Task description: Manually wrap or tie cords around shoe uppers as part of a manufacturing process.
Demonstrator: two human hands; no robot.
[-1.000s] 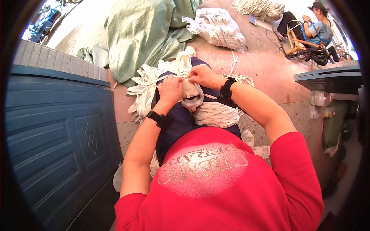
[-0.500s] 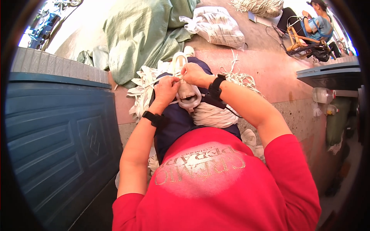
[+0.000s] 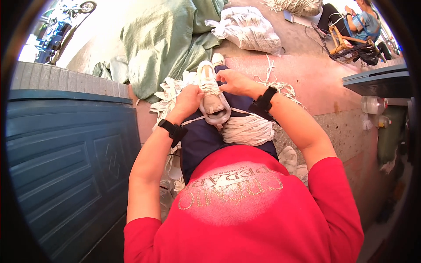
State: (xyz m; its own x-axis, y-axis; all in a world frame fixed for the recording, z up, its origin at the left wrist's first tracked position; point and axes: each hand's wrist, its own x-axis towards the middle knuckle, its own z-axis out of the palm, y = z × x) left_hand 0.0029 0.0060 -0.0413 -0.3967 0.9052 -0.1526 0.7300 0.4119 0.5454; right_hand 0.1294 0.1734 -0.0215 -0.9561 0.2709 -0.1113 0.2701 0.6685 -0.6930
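A pale cream shoe (image 3: 215, 104) lies across my lap with its heel opening toward me and white laces across its front. My left hand (image 3: 188, 103) is closed at the shoe's left edge, thumb and finger pinching a shoelace. At the right edge, my right hand (image 3: 237, 83) is pinched too, on a shoelace that its fingers mostly hide. Loose lace ends trail to both sides over my dark trousers. A thick bundle of white laces (image 3: 247, 130) rests on my lap, nearer to me than the shoe.
More white laces (image 3: 166, 95) hang at my left. Beyond stand a green tarpaulin heap (image 3: 153, 48) and a white plastic sack (image 3: 245, 30). Blue panels (image 3: 70, 166) flank me on the left. Several shoes (image 3: 288, 160) lie at my right. A person (image 3: 364, 26) sits far right.
My hands have moved apart: the right has drawn away to the right from the shoe's middle, and the left has shifted slightly left. The shoe stays on my lap.
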